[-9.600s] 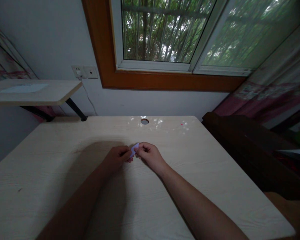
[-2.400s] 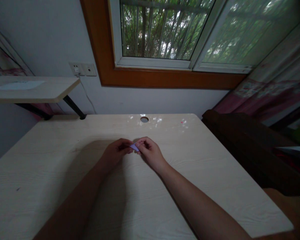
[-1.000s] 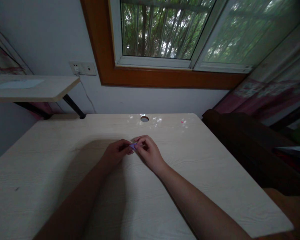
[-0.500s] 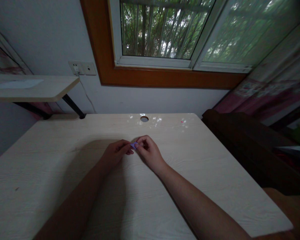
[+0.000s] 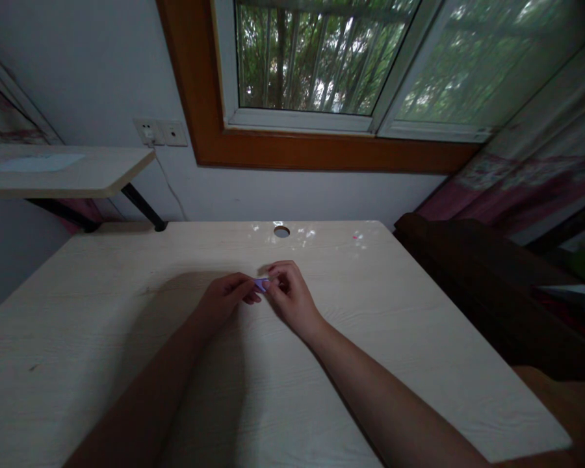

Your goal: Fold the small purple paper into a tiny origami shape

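A small purple piece, perhaps folded paper (image 5: 260,284), is pinched between my two hands a little above the pale wooden desk (image 5: 322,403). My left hand (image 5: 227,296) grips its left end between thumb and forefinger. On the right end, my right hand (image 5: 292,292) pinches it with thumb and forefinger, the other fingers loosely curled. Much of the piece is covered by fingertips, so its full shape cannot be made out.
A raised shelf (image 5: 127,170) with a sheet on it stands at the back left on black legs. The desk has a round cable hole (image 5: 281,232) near its back edge. A tiny pink speck (image 5: 355,237) lies at the back right. Dark wooden furniture (image 5: 448,279) borders the right side.
The fingers of my right hand have lifted and shifted slightly, and a bit more of the purple piece's flat face shows. My left hand stays nearly still.
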`<state>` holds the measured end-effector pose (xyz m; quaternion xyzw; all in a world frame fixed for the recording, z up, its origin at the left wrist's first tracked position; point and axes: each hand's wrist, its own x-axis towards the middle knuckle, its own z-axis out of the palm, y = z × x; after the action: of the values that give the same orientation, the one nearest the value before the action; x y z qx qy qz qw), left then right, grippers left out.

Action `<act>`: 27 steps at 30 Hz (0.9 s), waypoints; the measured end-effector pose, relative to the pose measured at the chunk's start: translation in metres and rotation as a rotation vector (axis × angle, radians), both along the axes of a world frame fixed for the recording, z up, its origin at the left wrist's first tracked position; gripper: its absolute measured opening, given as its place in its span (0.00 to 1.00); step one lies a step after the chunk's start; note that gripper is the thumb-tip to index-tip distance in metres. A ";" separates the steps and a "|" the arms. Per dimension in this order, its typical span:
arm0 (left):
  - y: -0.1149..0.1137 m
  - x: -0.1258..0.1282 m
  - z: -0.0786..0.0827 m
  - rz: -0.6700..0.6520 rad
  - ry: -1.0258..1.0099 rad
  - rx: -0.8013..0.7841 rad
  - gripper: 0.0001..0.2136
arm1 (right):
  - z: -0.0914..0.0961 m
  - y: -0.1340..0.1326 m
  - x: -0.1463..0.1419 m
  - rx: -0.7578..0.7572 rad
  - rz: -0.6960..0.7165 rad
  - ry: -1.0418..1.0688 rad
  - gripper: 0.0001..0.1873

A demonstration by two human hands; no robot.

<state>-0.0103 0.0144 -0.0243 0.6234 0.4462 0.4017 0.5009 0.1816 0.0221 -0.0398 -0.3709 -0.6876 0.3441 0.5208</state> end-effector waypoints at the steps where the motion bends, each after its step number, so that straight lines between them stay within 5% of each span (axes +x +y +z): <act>1: 0.000 0.000 0.000 -0.001 -0.007 -0.007 0.14 | 0.001 0.000 0.000 0.046 -0.004 -0.025 0.05; 27: 0.001 0.000 -0.002 -0.013 0.035 0.044 0.16 | 0.010 -0.003 0.000 0.030 0.027 -0.121 0.02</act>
<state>-0.0106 0.0152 -0.0263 0.6439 0.4420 0.3973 0.4819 0.1813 0.0190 -0.0302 -0.3738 -0.7280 0.3176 0.4790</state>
